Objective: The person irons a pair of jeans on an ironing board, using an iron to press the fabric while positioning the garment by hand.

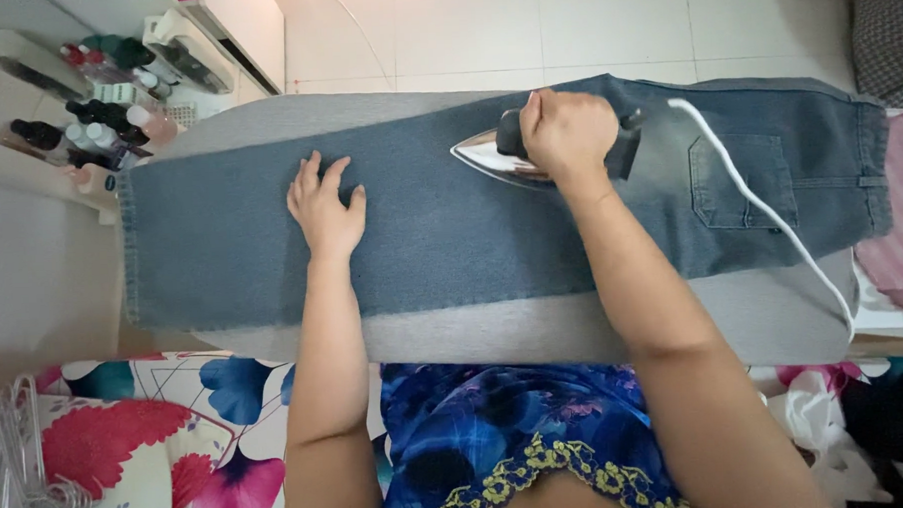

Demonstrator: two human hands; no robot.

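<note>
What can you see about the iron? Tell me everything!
The iron with a shiny silver metal soleplate and dark handle lies flat on the blue denim jeans, its pointed tip aimed left. The right hand wraps around its handle, hiding most of the top. A white cord trails from its back end across the jeans' pocket and off the grey ironing board.

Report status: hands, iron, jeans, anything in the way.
Right hand gripping iron, soleplate on jeans. Left hand flat on denim. Jeans spread on grey ironing board. White cord trails over back pocket.
</note>
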